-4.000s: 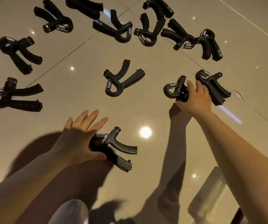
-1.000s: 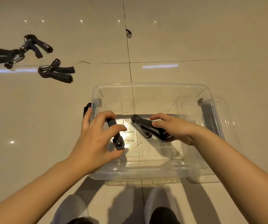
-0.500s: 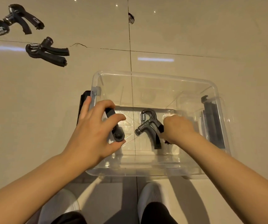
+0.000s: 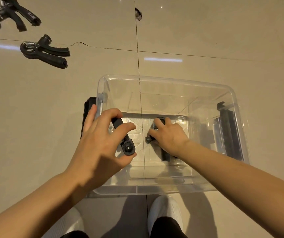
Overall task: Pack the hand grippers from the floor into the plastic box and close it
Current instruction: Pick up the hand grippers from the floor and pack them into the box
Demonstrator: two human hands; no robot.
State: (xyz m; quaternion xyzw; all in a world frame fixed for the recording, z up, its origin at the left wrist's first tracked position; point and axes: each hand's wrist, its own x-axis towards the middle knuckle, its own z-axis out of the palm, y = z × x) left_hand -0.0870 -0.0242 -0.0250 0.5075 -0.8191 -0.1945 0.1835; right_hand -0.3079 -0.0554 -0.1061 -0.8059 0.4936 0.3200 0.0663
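Item 1: left hand (image 4: 100, 145), thumb and index finger curled round a black plastic hand gripper with a round adjustment knob (image 4: 126, 143), pinching it above the left part of the box interior; knob end points toward the person, long axis running away and slightly left under the fingers; the far handle is mostly hidden by the hand, so its full shape cannot be read.

Item 2: right hand (image 4: 169, 135), fingers curled over a second black hand gripper with a steel coil spring (image 4: 155, 133), low against the box floor near the middle; one handle end sticks out toward the person below the palm; whether the grip is firm or loosening cannot be told (the palm covers most of it).

Item 3: clear rectangular plastic storage box (image 4: 172, 79), open on the beige glossy tiled floor (image 4: 206, 31), directly before the person's white shoes (image 4: 163, 213); black latch clips at the left and right ends, seen partly through the walls; no lid is plainly identifiable.

Item 4: further black spring hand grippers on the floor (image 4: 45, 51), far left and well apart from the box; one is cut off by the frame edge.

Judgement: the left-hand gripper lies above the free floor left of the second gripper, so lowering it straight down should place it; the left hand is nearer the remaining stock.
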